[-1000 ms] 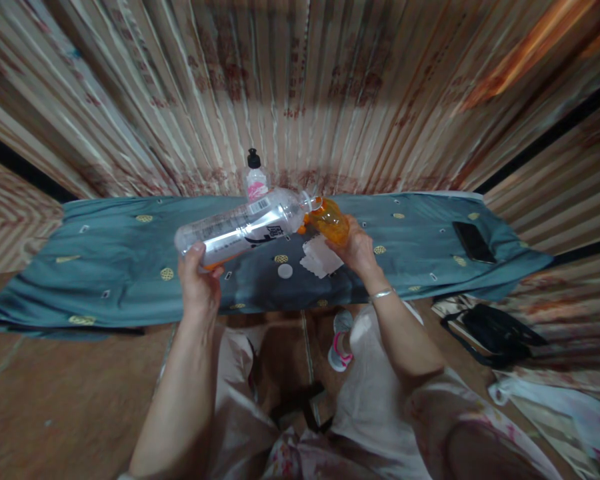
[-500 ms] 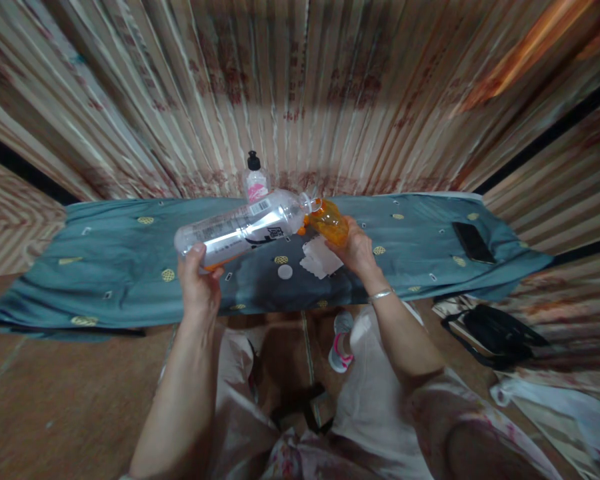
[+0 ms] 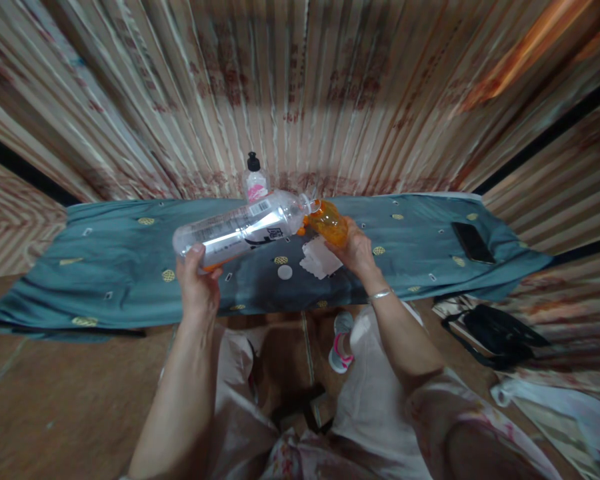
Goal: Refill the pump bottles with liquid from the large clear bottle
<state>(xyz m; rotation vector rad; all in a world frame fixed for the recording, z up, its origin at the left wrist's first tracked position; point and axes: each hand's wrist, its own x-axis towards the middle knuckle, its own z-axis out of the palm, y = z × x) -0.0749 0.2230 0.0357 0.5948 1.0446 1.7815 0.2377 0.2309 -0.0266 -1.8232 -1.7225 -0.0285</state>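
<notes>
A large clear plastic bottle [image 3: 240, 230] with a printed label lies tilted in the air, its mouth to the right and slightly raised. My left hand [image 3: 199, 280] is wrapped round its base end. My right hand [image 3: 356, 250] grips a smaller orange see-through bottle [image 3: 329, 223], tipped so that its neck end points left. The mouths of the two bottles are close together; whether they touch, and whether liquid passes between them, I cannot tell. Below them, a crumpled white tissue [image 3: 320, 259] and a round white cap [image 3: 285, 272] rest on the cloth.
A clear bottle with a black cap [image 3: 255, 179] stands behind the large bottle. On the right of the green patterned tablecloth [image 3: 120, 267] lies a black phone [image 3: 473, 242]. A black bag [image 3: 503, 333] sits lower right, and a pleated curtain [image 3: 300, 87] hangs behind the table.
Almost nothing differs. My left hand and the base of the large bottle have shifted very slightly to the left; my right hand keeps its place.
</notes>
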